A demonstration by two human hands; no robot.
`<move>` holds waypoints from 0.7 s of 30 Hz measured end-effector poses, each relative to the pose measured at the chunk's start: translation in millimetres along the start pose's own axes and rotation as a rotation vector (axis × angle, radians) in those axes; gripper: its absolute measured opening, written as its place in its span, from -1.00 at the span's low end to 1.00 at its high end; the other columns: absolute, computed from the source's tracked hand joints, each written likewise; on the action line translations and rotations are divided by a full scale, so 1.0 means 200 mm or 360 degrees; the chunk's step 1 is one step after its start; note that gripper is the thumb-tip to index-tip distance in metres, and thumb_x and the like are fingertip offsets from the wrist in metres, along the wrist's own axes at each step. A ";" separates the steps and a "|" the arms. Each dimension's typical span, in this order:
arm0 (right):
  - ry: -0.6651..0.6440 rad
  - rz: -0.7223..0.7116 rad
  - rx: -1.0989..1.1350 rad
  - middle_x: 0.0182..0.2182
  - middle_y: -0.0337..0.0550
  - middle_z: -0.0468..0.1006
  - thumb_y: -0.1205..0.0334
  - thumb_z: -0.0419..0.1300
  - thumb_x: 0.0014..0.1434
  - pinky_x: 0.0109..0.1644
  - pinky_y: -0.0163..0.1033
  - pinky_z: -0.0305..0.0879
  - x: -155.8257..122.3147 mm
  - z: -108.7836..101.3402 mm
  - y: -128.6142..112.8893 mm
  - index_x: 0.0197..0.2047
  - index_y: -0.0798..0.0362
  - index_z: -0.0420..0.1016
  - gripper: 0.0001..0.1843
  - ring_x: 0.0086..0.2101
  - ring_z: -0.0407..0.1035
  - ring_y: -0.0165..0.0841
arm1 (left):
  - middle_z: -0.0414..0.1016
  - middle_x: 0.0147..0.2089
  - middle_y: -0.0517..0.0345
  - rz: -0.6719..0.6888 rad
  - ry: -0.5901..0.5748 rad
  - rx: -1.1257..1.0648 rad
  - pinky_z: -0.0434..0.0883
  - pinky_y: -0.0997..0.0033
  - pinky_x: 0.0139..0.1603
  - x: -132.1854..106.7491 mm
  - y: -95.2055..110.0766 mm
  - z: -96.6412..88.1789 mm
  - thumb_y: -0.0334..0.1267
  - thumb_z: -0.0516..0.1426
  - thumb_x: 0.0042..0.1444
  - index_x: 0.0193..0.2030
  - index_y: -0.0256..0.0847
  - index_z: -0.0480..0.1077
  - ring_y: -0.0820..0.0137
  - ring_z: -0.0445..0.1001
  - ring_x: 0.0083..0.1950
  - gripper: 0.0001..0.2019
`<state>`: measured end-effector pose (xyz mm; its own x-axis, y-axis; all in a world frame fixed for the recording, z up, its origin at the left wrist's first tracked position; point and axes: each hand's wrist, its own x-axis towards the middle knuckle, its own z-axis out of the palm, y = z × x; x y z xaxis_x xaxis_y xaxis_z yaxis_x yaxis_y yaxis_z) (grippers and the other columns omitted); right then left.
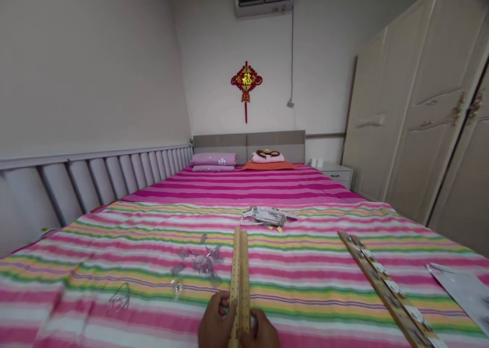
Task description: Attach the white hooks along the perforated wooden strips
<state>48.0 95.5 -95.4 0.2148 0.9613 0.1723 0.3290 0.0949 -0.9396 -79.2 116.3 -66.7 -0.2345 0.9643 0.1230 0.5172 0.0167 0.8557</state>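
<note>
- Left hand (217,320) and right hand (262,330) curl around the strips (236,274), likely keeping them paired.
- Clear pieces (206,264) lie ahead-left of the hands, seemingly within reach.

The single head-worn view looks forward and slightly down along the bed (305,287), facing the headboard (219,142). The left hand (216,320) and right hand (262,331) sit close, at the bottom edge; the air conditioner (265,0) is far off.

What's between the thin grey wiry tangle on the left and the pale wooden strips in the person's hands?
In the head view, small clear plastic-looking pieces lie scattered on the multicoloured striped cloth between the tangle and the strips.
</note>
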 end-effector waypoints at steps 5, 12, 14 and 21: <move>-0.0102 0.0264 0.0670 -0.67 -0.33 0.35 0.14 0.29 -0.20 -0.50 -0.33 0.19 -0.02 -0.08 -0.05 -0.37 0.11 0.57 -0.71 -0.59 0.22 -0.40 | 0.46 -0.34 0.20 -0.0005 0.0007 -0.0025 0.34 0.41 -0.30 -0.04 0.05 -0.02 0.06 0.05 0.03 -0.21 -0.11 0.40 0.35 0.42 -0.33 -0.67; -0.0125 0.0489 0.0829 -0.64 -0.34 0.31 -0.02 0.35 -0.19 -0.51 -0.34 0.12 -0.09 -0.41 -0.06 -0.31 0.13 0.57 -0.57 -0.58 0.18 -0.43 | 0.43 -0.38 0.21 0.0048 0.0100 -0.0004 0.33 0.44 -0.31 -0.05 0.07 -0.02 0.03 0.09 0.01 -0.26 -0.13 0.42 0.38 0.40 -0.36 -0.70; -0.0128 0.0485 0.0731 -0.63 -0.33 0.33 -0.04 0.35 -0.20 -0.51 -0.33 0.14 -0.09 -0.49 -0.06 -0.30 0.12 0.57 -0.55 -0.58 0.20 -0.42 | 0.43 -0.38 0.20 0.0057 0.0113 -0.0016 0.33 0.44 -0.30 -0.06 0.08 -0.03 0.01 0.10 0.02 -0.26 -0.13 0.42 0.40 0.39 -0.36 -0.71; 0.0071 0.0092 0.0103 -0.51 -0.20 0.47 -0.08 0.33 -0.17 -0.40 -0.22 0.26 -0.03 -0.58 -0.09 -0.26 0.04 0.57 -0.56 -0.47 0.32 -0.28 | 0.42 -0.39 0.17 0.0058 0.0137 -0.0140 0.34 0.43 -0.30 -0.08 0.12 -0.03 0.01 0.09 0.02 -0.27 -0.20 0.42 0.40 0.37 -0.37 -0.69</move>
<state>147.6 57.5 -45.0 0.2730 0.9533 0.1290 0.2551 0.0576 -0.9652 -68.9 99.9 -45.2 -0.2884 0.9376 0.1943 0.4532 -0.0451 0.8903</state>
